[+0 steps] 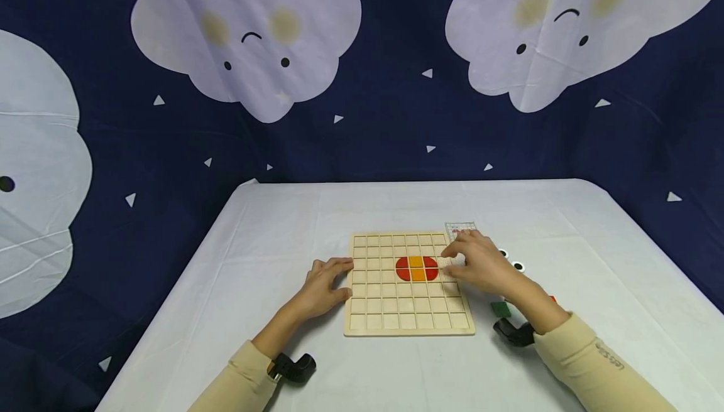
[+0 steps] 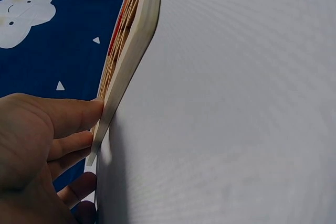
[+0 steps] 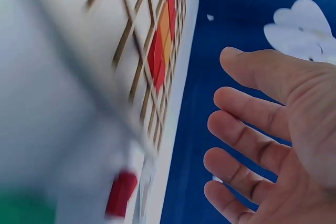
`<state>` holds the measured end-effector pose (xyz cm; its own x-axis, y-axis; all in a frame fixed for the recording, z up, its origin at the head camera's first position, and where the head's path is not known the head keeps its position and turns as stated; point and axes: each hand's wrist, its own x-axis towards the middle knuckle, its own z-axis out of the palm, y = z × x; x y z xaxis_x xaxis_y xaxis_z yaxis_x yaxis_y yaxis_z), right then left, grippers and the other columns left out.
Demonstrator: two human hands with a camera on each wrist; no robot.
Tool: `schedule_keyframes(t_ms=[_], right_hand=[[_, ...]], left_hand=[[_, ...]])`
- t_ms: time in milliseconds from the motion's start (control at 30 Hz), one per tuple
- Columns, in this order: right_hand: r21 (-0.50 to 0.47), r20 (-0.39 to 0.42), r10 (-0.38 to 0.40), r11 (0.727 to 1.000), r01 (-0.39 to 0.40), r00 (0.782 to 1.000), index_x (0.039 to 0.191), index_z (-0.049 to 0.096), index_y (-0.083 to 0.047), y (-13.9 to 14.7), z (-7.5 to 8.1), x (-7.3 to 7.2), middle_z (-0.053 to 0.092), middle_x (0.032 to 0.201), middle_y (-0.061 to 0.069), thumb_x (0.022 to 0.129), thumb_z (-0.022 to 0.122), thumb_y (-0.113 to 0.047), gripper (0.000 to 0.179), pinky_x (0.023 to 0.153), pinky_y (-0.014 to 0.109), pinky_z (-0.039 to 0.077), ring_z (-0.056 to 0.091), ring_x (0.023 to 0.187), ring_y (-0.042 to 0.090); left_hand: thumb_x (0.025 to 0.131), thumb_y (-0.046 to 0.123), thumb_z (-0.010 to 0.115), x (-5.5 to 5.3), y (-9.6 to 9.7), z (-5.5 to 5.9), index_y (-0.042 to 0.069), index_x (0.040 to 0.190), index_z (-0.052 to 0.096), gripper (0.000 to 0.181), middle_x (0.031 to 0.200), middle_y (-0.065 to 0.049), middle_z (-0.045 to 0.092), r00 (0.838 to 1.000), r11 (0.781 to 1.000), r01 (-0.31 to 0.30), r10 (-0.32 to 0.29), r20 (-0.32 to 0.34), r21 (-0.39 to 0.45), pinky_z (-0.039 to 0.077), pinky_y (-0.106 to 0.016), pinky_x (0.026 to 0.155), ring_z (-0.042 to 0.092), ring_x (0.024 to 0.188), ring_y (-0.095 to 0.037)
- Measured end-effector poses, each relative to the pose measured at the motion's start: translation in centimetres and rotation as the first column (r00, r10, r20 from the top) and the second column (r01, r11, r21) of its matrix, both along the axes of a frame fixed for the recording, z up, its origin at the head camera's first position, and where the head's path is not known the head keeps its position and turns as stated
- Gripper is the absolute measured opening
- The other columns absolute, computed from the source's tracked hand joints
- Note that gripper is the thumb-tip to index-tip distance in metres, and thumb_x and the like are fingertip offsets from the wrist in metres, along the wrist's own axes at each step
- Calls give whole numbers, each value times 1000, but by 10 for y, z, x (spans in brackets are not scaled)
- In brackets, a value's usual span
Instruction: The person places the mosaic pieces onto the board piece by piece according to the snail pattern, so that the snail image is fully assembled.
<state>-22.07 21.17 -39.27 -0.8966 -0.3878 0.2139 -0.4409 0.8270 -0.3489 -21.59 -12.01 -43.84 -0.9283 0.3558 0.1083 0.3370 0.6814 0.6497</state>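
A pale wooden grid board [image 1: 373, 306] lies on the white table. Red rounded pieces [image 1: 402, 262] flank orange square pieces [image 1: 416, 262] in its cells, forming a pill shape. My left hand [image 1: 322, 287] touches the board's left edge with thumb and fingertips; in the left wrist view its thumb [image 2: 79, 115] rests against the wooden rim [image 2: 134, 51]. Over the board's right edge hovers my right hand [image 1: 481, 264]. Its fingers [image 3: 247, 109] are spread and loosely bent, holding nothing, in the right wrist view.
A printed grid card [image 1: 459, 227] lies at the board's far right corner, partly behind the right hand. Round eye pieces [image 1: 518, 267] and a green piece [image 1: 501, 309] lie right of the board; the right forearm hides part of that area. A dark cloud-patterned cloth [image 1: 396, 98] hangs behind the table.
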Motion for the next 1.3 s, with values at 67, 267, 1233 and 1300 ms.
schedule_keyframes(t_ms=[67, 267, 1233, 1300], right_hand=[[2, 0, -26, 1000, 26, 1000, 97, 72, -9, 13, 2, 6, 66, 109, 13, 76, 74, -19, 23, 93, 52, 36, 51, 107, 35], [17, 30, -86, 996, 85, 996, 94, 72, -14, 42, -1, 26, 66, 98, 1, 77, 74, -22, 19, 79, 38, 35, 47, 88, 18], [85, 33, -98, 992, 94, 995, 92, 73, -23, 70, -33, 62, 58, 89, -14, 67, 81, -23, 27, 75, 31, 30, 41, 89, 11], [82, 21, -92, 993, 90, 996, 92, 73, -23, 71, -33, 62, 57, 88, -15, 67, 81, -21, 26, 75, 32, 30, 41, 88, 11]], left_hand=[[80, 13, 70, 0, 0, 0, 7, 129, 58, 51, 139, -1, 51, 1000, 1000, 0, 0, -1, -3, 28, -36, 86, 38, 101, -17], [80, 13, 69, 0, -1, -1, 6, 128, 58, 51, 139, -1, 51, 1000, 1000, -3, 3, 2, -8, 28, -36, 86, 37, 100, -16], [80, 14, 70, 0, 0, 1, 6, 129, 57, 51, 139, -2, 52, 1000, 1000, 14, -14, -4, -11, 28, -37, 87, 39, 105, -20], [79, 14, 70, 0, 0, 1, 6, 128, 58, 51, 139, -2, 52, 1000, 1000, 10, -10, -5, -8, 28, -38, 87, 39, 105, -20]])
